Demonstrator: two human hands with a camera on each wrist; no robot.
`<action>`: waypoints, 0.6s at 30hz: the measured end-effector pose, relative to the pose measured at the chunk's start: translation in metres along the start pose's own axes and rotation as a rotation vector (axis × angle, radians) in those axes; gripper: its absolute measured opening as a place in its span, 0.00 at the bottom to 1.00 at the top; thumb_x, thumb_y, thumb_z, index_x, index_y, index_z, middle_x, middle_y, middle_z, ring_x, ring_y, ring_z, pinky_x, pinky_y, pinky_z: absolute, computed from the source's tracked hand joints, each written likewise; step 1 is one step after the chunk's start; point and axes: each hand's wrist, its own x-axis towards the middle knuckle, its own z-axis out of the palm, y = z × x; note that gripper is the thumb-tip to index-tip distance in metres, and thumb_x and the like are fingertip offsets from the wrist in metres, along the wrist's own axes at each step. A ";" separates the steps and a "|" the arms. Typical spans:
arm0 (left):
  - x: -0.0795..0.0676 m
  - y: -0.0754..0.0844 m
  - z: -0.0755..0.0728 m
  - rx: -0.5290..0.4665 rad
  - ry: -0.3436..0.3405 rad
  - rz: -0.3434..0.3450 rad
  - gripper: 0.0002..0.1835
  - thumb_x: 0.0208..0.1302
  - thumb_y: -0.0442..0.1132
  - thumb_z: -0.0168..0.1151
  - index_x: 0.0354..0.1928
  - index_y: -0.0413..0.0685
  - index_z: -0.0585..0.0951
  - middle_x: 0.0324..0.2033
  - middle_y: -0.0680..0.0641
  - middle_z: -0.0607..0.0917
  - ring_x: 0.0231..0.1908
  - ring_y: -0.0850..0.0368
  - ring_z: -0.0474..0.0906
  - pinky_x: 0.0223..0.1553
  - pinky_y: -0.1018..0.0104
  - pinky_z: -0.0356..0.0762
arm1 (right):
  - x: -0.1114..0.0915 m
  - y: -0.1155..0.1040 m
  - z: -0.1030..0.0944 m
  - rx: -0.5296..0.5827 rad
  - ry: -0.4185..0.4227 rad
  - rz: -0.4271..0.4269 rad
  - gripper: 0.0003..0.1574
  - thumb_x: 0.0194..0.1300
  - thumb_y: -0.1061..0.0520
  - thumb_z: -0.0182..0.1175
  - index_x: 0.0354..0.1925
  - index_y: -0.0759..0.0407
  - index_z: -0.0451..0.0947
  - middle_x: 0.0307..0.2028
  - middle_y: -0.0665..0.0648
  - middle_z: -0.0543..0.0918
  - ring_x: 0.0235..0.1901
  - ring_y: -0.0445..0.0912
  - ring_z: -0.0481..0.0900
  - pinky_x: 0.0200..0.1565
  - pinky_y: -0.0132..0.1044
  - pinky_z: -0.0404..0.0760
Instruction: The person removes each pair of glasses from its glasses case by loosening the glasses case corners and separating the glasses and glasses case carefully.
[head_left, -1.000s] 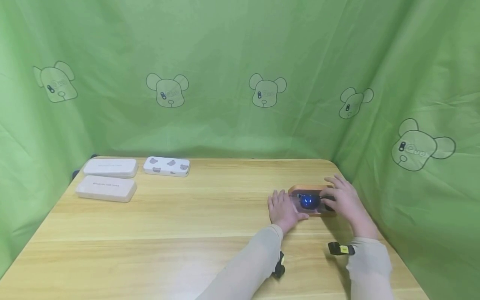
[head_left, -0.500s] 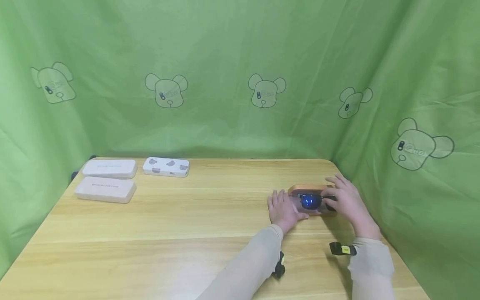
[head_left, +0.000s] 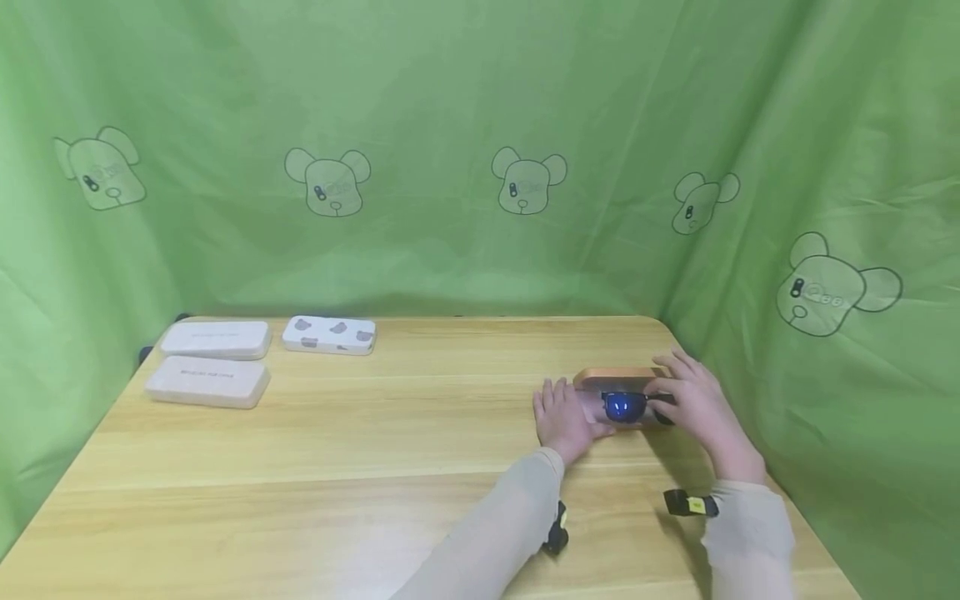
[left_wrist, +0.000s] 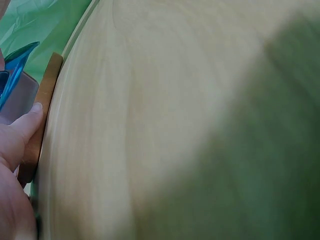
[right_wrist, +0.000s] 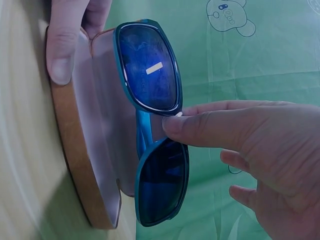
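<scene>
Blue-lensed sunglasses (head_left: 625,407) overlap an open brown glasses case (head_left: 611,374) at the table's right side. With thumb and forefinger my right hand (head_left: 701,412) pinches their bridge; its other fingers stand apart from them. In the right wrist view the sunglasses (right_wrist: 161,185) hang in front of the case's pale lining, lenses facing the camera and one temple folded behind. My left hand (head_left: 564,423) grips the case's left end, thumb along the front wall. The left wrist view shows that thumb on the brown case (left_wrist: 46,95), with the sunglasses' blue frame beyond.
Two pale cases, one (head_left: 217,339) behind the other (head_left: 207,382), lie at the table's far left. Beside them is a white case with grey patches (head_left: 328,335). Green curtain (head_left: 435,250) borders the wooden table (head_left: 360,467) behind and at the right.
The sunglasses and my right hand have shifted slightly to the right relative to the case. My left hand keeps its hold on the case. The whole head view has drifted a little.
</scene>
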 end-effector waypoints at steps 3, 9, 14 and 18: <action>0.000 0.000 0.000 0.002 -0.001 -0.007 0.58 0.41 0.77 0.64 0.72 0.55 0.61 0.74 0.56 0.61 0.76 0.55 0.50 0.77 0.56 0.46 | -0.004 0.001 0.000 -0.005 -0.010 0.004 0.12 0.43 0.62 0.73 0.32 0.59 0.85 0.57 0.72 0.75 0.62 0.74 0.63 0.61 0.73 0.58; 0.000 0.000 0.000 0.019 -0.001 -0.013 0.59 0.40 0.78 0.63 0.72 0.55 0.61 0.74 0.57 0.61 0.76 0.55 0.50 0.77 0.56 0.47 | -0.010 0.001 -0.001 -0.009 -0.035 0.018 0.13 0.43 0.62 0.73 0.33 0.59 0.85 0.56 0.72 0.76 0.62 0.73 0.63 0.61 0.73 0.58; 0.001 0.000 0.000 0.022 -0.003 -0.008 0.60 0.39 0.79 0.63 0.73 0.54 0.61 0.74 0.56 0.61 0.76 0.55 0.50 0.77 0.56 0.47 | -0.015 0.002 -0.001 -0.002 -0.033 0.009 0.13 0.43 0.61 0.73 0.33 0.58 0.85 0.56 0.72 0.76 0.61 0.74 0.64 0.59 0.75 0.59; 0.002 0.000 0.002 0.010 0.000 -0.007 0.61 0.38 0.79 0.63 0.73 0.54 0.61 0.74 0.56 0.61 0.76 0.54 0.50 0.77 0.56 0.46 | -0.017 0.003 0.002 0.001 -0.003 -0.030 0.14 0.41 0.63 0.74 0.31 0.56 0.84 0.54 0.71 0.78 0.59 0.71 0.67 0.57 0.74 0.63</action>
